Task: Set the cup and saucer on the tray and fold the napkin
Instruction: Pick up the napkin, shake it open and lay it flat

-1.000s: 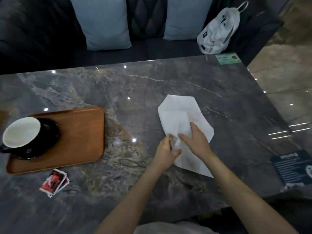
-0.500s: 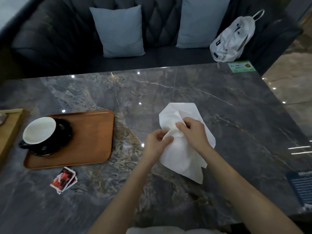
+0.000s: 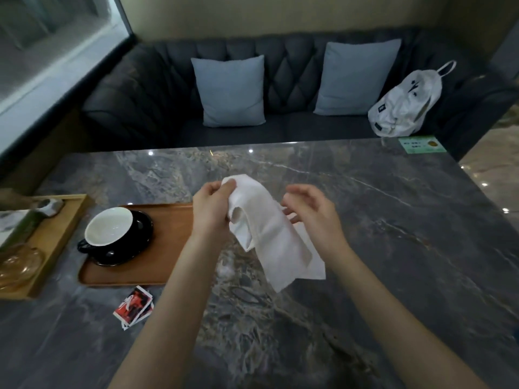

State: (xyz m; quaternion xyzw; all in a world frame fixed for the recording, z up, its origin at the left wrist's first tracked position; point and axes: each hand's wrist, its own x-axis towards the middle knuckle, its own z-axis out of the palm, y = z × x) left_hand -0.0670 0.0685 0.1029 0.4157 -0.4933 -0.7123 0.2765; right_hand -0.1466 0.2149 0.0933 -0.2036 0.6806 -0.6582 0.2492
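Observation:
The white napkin [image 3: 273,234] hangs crumpled in the air above the marble table [image 3: 393,248]. My left hand [image 3: 212,209] pinches its top corner. My right hand [image 3: 311,213] is beside it, fingers spread, touching the napkin's right edge from behind. To the left, a black cup with a white inside [image 3: 108,227] stands on a black saucer [image 3: 134,242]. Both rest on the left half of the brown wooden tray [image 3: 157,265].
Red and white cards [image 3: 134,306] lie on the table in front of the tray. A light wooden tray [image 3: 56,234] with an amber glass piece [image 3: 16,265] sits at the far left. A green card [image 3: 421,144] lies at the far right corner. The sofa holds cushions and a white bag [image 3: 404,105].
Both hands have lifted the napkin off the table. The right hand has let its grip loosen and opened. The view has tilted up, showing more of the sofa.

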